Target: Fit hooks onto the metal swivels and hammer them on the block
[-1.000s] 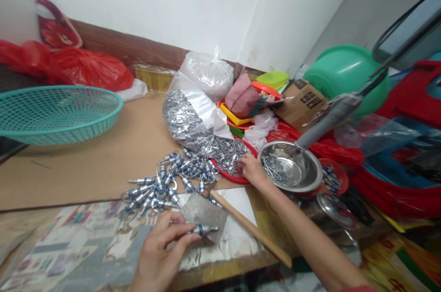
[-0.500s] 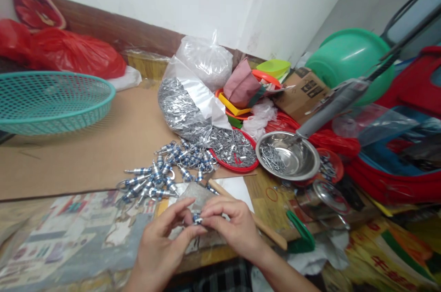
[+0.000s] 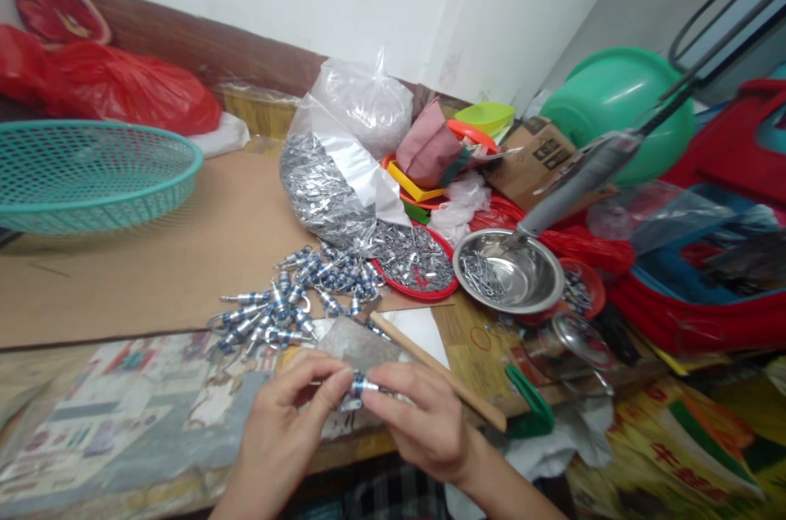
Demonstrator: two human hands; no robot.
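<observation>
My left hand (image 3: 286, 426) and my right hand (image 3: 417, 418) meet over the table's front edge, both pinching one small silver part with blue bands (image 3: 359, 383). Under them lies a grey metal plate (image 3: 362, 348). A pile of the same blue-banded parts (image 3: 295, 299) lies just beyond on the brown board. A wooden stick (image 3: 439, 373) runs diagonally beside my right hand.
A red tray of small silver pieces (image 3: 417, 262) sits under an open plastic bag (image 3: 335, 184). A steel bowl (image 3: 516, 270) with pins stands right of it. A teal basket (image 3: 92, 172) is far left. Green basin (image 3: 620, 106), red bags and boxes crowd the back right.
My right hand left the red tray and came back to meet my left hand on the blue-banded part. The view shifted slightly down.
</observation>
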